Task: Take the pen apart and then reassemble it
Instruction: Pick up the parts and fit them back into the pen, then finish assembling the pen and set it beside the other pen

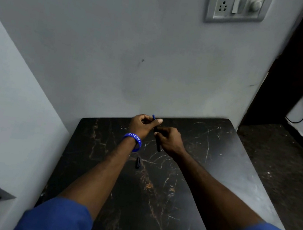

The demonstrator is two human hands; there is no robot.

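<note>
Black marble worktop [184,188] lies under your hands: left hand [142,124] pinches a blue pen piece [154,116], right hand [170,140] grips the black barrel [158,145]; a small black cap [137,162] rests near your left wrist.

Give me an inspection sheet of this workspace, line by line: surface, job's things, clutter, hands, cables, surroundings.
Surface: dark marble-patterned table, pushed into a wall corner, with pale scratches.
Job's things: dark pen barrel held above the table; blue pen part sticking up from the left hand; small dark pen piece lying loose on the table below the wrists.
Clutter: a small pale mark or bit near the back edge, too small to tell.
Hands: left hand pinching the blue part, blue wristband on its wrist; right hand closed on the barrel.
Cables: black cable hanging down the wall at right.
Surroundings: grey wall, switch and socket panel above.
</note>
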